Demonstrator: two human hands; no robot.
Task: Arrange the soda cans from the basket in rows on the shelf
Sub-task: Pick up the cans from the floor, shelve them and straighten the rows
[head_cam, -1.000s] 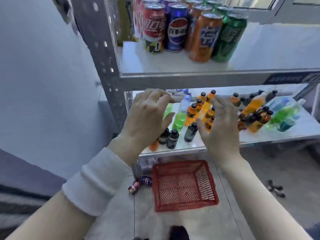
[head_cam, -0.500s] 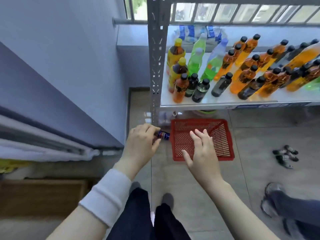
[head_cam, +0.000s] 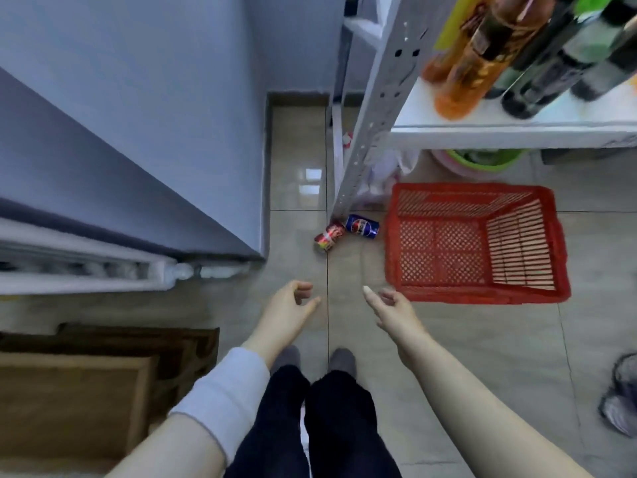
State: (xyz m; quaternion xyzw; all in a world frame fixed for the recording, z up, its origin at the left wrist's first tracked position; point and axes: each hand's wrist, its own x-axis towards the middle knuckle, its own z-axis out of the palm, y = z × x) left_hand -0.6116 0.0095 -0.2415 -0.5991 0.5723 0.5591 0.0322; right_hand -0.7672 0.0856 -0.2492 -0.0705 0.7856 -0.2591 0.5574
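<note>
Two soda cans lie on their sides on the tiled floor by the foot of the shelf upright: a red can (head_cam: 329, 236) and a blue can (head_cam: 362, 226), touching each other. To their right sits the red plastic basket (head_cam: 389, 253), with nothing inside it. My left hand (head_cam: 293, 305) hovers below the cans with loosely curled fingers and holds nothing. My right hand (head_cam: 389, 307) hovers beside the basket's near left corner, forefinger extended, also holding nothing. The white shelf (head_cam: 510, 131) runs across the upper right.
Bottles of orange (head_cam: 462, 74) and dark drink stand on the shelf board. A green and pink basin (head_cam: 482, 160) sits under the shelf. The blue wall is at left, a wooden frame (head_cam: 86, 391) lower left, a shoe (head_cam: 620, 395) at the right edge.
The view has tipped further down toward the floor. My hands have dropped from shelf height to just above the floor, and now sit short of the two cans.
</note>
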